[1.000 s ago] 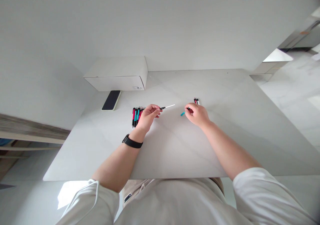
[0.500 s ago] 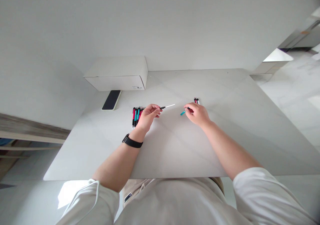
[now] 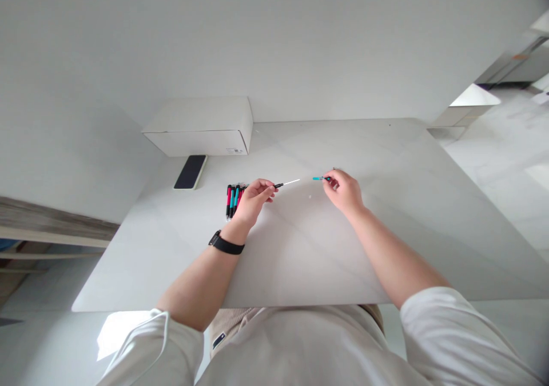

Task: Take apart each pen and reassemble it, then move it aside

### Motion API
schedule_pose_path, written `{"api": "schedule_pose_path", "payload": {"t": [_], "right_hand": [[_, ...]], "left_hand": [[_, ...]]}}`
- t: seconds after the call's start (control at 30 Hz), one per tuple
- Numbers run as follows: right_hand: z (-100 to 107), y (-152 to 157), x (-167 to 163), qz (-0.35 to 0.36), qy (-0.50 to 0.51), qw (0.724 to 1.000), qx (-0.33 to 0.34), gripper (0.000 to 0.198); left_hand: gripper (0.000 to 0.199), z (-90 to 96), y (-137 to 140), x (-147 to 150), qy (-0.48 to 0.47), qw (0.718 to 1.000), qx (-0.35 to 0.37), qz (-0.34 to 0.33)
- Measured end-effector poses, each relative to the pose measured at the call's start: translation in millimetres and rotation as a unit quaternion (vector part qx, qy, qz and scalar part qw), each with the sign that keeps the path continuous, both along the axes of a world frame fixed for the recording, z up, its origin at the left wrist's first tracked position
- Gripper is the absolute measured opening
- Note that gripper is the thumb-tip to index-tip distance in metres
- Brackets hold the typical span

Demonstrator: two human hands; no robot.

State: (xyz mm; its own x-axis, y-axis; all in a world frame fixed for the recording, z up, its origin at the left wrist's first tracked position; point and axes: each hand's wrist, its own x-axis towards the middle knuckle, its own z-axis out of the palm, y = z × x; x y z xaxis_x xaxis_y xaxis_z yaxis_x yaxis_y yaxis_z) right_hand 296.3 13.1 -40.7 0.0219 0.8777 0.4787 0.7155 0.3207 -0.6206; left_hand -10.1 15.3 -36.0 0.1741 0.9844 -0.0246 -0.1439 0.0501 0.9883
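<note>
My left hand pinches the black grip section of a pen, and a thin white refill sticks out of it to the right. Across a small gap, my right hand holds a teal pen barrel between thumb and fingertips, roughly level and pointing left toward the refill. The two parts are apart. Beside my left wrist lies a row of several red, teal and black pens, partly covered by the hand. Between and below the hands, a tiny pale speck shows on the table, too small to name.
A white table spans the view. At the back left stands a white cardboard box against the wall, with a dark-screened phone lying in front of it.
My right hand has shifted slightly right, and the teal barrel has swung up from a downward slant to nearly level. It now hides the pens that showed behind it. My left hand stays put.
</note>
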Motion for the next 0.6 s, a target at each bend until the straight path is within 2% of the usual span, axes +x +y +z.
{"api": "schedule_pose_path", "payload": {"t": [0.17,0.3,0.37,0.47,0.6], "right_hand": [[-2.4,-4.6,-2.6,0.036,-0.135,0.989,-0.046,0.014],[-0.1,-7.3,-4.1,0.044,-0.153,0.986,-0.053,0.016],[1.8,-6.4,-3.9,0.044,-0.123,0.991,-0.041,0.015],[4.3,-3.0,-2.8,0.022,-0.025,0.999,-0.014,0.011],[3.6,3.1,0.2,-0.008,0.118,0.993,0.003,0.024]], "left_hand": [[0.029,-0.1,0.4,0.0,0.005,1.0,-0.003,0.007],[0.03,0.8,0.0,0.0,0.004,1.0,-0.004,0.005],[0.029,0.9,-0.1,-0.3,0.005,1.0,-0.004,0.004],[0.028,0.5,-0.4,-0.5,0.006,1.0,0.0,0.002],[0.029,0.7,-0.9,-0.1,0.007,1.0,0.004,0.003]]}}
